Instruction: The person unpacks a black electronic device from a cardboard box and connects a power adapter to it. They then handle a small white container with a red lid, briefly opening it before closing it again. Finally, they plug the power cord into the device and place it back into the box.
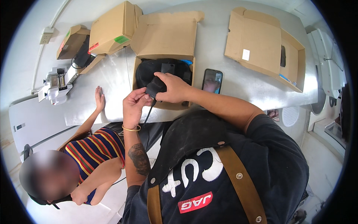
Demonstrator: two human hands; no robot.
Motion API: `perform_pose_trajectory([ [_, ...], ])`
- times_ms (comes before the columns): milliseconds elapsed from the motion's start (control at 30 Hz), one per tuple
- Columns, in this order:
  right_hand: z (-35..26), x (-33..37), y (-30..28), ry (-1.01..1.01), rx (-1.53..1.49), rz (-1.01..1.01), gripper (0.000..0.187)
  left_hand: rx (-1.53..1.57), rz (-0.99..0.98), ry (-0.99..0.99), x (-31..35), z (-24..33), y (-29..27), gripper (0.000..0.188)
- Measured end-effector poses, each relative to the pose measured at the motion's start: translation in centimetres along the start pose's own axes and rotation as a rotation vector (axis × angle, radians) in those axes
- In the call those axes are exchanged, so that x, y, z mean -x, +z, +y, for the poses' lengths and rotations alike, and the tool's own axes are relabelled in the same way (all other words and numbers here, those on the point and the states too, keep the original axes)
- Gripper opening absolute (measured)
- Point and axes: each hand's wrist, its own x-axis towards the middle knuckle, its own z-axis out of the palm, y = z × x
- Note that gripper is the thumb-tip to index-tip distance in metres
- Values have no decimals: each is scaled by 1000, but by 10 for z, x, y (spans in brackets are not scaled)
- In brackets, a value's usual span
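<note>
Over the front of an opened cardboard box (164, 31), both my hands are on a small black device (155, 88) with a black cable (150, 113) hanging from its lower end. My right hand (174, 87) wraps round the device's upper part from the right. My left hand (135, 105) pinches at its lower left side, where the cable leaves it. What the device is I cannot make out. Behind it in the box lies a black, padded-looking item (145, 69), partly hidden by my hands and the device.
A phone (212, 81) lies on the metal table (257, 87) right of the box. Another open cardboard box (257, 41) stands at the far right, a tilted one (112, 26) at the far left, near a small white machine (57, 85). A person in a striped shirt sits at left, one hand (99, 98) on the table.
</note>
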Motion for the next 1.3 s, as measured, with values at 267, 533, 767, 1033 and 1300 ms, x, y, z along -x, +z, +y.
perform_pose_trajectory([
  [267, -1, 5, 7, -39, 142, 41, 92, -11, 15, -28, -4, -15, -3, 25],
  [533, 0, 6, 12, -62, 244, 90, 93, 14, 74, 34, -6, -36, 3, 23],
  [767, -5, 2, 12, -59, 310, 93, 93, 11, 101, 17, -8, -42, 2, 21],
  [1033, -10, 3, 12, -15, 299, 73, 93, 47, 15, 6, -6, -39, -6, 24],
  [1300, -15, 4, 16, -18, 361, 78, 93, 26, 5, -7, -11, -47, -10, 25],
])
